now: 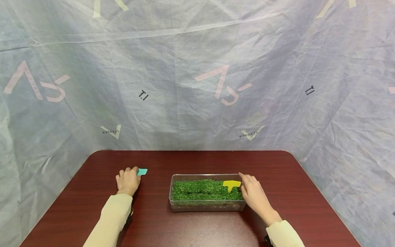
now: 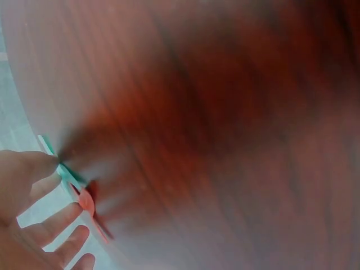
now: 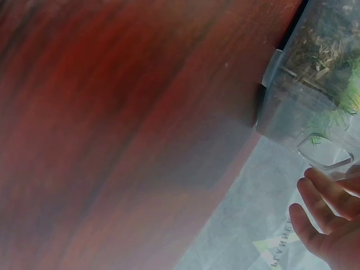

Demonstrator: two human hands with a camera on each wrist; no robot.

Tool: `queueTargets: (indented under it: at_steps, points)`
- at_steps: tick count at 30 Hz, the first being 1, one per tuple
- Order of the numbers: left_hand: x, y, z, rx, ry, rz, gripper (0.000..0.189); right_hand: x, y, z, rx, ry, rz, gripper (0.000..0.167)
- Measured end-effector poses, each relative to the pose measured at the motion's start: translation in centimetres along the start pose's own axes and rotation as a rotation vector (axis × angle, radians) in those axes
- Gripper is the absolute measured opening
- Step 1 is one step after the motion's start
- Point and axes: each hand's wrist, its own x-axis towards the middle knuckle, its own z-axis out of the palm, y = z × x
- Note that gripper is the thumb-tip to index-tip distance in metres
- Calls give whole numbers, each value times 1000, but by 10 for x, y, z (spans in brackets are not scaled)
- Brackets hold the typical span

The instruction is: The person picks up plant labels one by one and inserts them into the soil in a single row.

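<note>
On a reddish tabletop (image 1: 160,230), a clear box (image 1: 207,207) of grass (image 1: 197,188) bearing a yellow tag (image 1: 231,184) is being touched at its right end by the right hand (image 1: 255,195), fingers extended. Farther back, a teal tag (image 1: 142,172) is being pinched by the left hand (image 1: 127,181) beside a red tag (image 2: 86,201).

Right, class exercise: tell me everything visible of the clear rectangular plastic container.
The clear rectangular plastic container is long and open-topped, with rounded corners and a loop at one end. It sits upright on the dark red wood-grained table, its length running left to right. Green grass-like turf fills most of it, with brown bits beneath, and a yellow T-shaped tag stands in the turf. The right hand appears to touch its right end.
</note>
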Motion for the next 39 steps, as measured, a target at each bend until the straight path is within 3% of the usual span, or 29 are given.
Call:
queueTargets:
  at_steps: [12,26,33,39]
  points:
    - [1,0,-1,-12,4,9,29,1,-2,1,-16,6,0,39]
    - [0,5,-7,-70,-56,-11,45,0,-1,1,-23,19,-14,38]
    - [2,5,-7,-86,-118,-46,55,0,-1,1,-22,24,-16,38]
    - [3,3,-5,-117,-107,-55,53,0,-2,0,-17,13,-6,39]
